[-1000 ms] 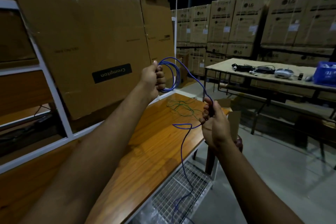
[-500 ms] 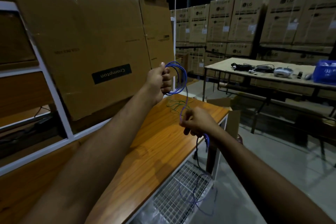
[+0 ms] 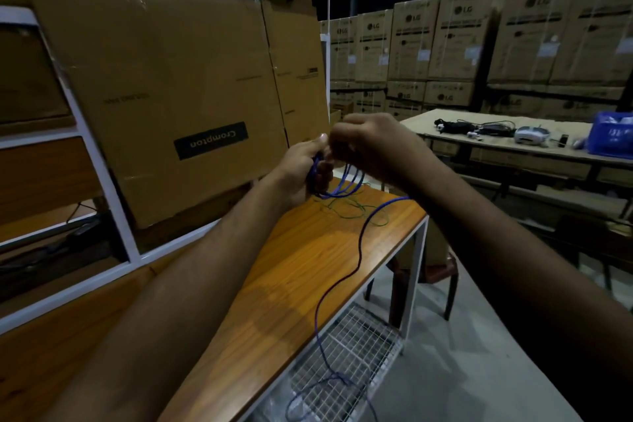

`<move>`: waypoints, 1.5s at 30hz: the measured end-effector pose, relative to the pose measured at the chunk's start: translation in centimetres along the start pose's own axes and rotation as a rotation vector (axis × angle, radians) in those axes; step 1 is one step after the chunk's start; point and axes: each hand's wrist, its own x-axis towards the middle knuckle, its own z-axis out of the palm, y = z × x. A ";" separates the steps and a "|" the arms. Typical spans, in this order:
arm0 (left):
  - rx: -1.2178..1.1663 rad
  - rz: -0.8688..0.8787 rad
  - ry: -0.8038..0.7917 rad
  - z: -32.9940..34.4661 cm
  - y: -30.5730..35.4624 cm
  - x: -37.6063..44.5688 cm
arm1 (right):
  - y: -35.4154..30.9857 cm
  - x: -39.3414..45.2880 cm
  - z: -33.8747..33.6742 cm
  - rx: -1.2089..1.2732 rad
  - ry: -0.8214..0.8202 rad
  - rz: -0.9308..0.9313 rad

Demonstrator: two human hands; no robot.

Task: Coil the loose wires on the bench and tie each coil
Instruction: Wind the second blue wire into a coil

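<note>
Both hands are met above the far end of the counter (image 3: 294, 271), toward 12 o'clock. The left hand (image 3: 303, 169) is curled around a gathered bundle of blue wire (image 3: 342, 187), thumb up, the loops hanging out at its 3 o'clock side; the bundle is probably held high so the loops stay free of the wood and even in size. The right hand (image 3: 373, 147) is brought against the left from 3 o'clock, fingers curled down toward the bundle, apparently laying a fresh turn into it; its fingertips are hidden, so a pinch on the wire cannot be confirmed. From under the right wrist the loose tail is run down toward 6 o'clock, past the counter's near edge, and a tangle of it is left lying on the wire mesh shelf (image 3: 356, 346) below. A good length is judged to remain uncoiled, and no tie is seen yet. A thin green wire (image 3: 352, 212) is spread loose on the counter just below the hands, untouched. Cardboard boxes (image 3: 164, 92) are stood close at 9 to 11 o'clock, so room is tight there; open floor at 3 to 5 o'clock is left for drawing slack. Snagging of the tail on the mesh is the likely hazard.
</note>
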 end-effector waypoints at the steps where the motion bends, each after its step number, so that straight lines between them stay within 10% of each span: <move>1: -0.007 -0.026 -0.043 0.1 0.3 -0.4 | 0.4 0.0 -0.3 -0.030 0.001 0.022; 10: 0.126 -0.200 -0.168 -1.7 0.8 -1.6 | 3.6 -0.6 -2.0 -0.306 -0.422 0.188; 19: -0.217 -0.078 -0.089 -3.3 2.3 -1.4 | 4.4 -5.6 1.4 0.827 -0.639 0.711; 24: -0.449 0.018 0.076 -4.1 2.2 -0.8 | 2.8 -10.2 4.7 1.648 -0.119 0.997; 28: -0.425 0.010 0.081 -3.1 1.4 -0.3 | -1.1 -10.2 8.9 0.903 0.008 1.233; 35: -0.351 0.017 0.098 -1.9 0.6 0.5 | -5.4 -6.3 5.2 0.200 -0.645 0.408; 45: -0.136 0.023 0.052 -0.4 -0.1 0.0 | -2.5 -0.6 1.2 0.067 0.175 0.134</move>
